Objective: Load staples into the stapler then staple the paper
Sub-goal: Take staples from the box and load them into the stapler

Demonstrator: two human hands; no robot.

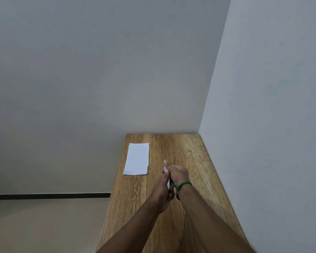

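Observation:
A white sheet of paper lies flat near the far left corner of the wooden table. Both my hands meet over the middle of the table, to the right of the paper. My left hand and my right hand are closed together around a small pale, silvery object, the stapler; only thin slivers of it show between my fingers. A green cord is tied around my right wrist. Staples cannot be made out.
The table is narrow and runs away from me into a room corner. A grey wall stands close along its right edge and another behind its far edge. The left edge drops to a beige floor with a dark baseboard.

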